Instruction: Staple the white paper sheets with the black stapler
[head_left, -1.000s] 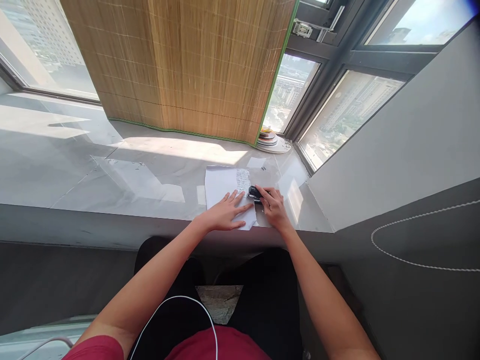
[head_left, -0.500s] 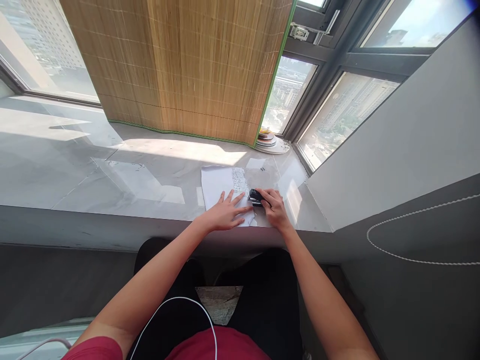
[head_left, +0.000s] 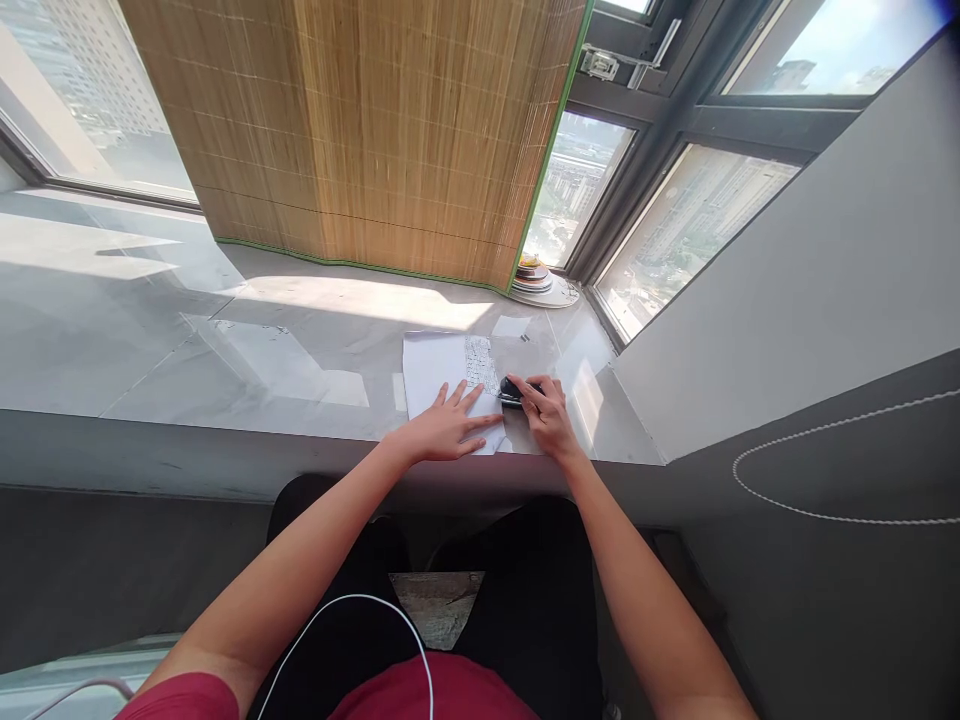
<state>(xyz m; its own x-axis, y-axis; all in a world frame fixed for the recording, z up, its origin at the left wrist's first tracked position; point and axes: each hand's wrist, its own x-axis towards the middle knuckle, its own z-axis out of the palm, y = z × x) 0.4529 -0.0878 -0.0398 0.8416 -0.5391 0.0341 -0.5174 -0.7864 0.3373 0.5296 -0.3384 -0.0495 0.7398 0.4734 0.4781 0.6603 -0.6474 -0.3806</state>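
White sheets of paper (head_left: pixel 435 365) with a small printed slip on top lie on the grey marble sill (head_left: pixel 150 330) near its front edge. My left hand (head_left: pixel 450 425) rests flat on the paper, fingers spread, pinning it down. My right hand (head_left: pixel 547 415) is closed over a small black stapler (head_left: pixel 511 388) at the paper's right edge. Most of the stapler is hidden under my fingers.
A bamboo blind (head_left: pixel 360 130) hangs down to the sill at the back. A stack of plates (head_left: pixel 536 280) stands in the far corner by the window. A grey wall (head_left: pixel 787 290) closes the right side. A white cable (head_left: pixel 360 610) runs across my lap.
The paper has shifted a little to the left under my left hand. My right hand with the stapler stays at the paper's right edge.
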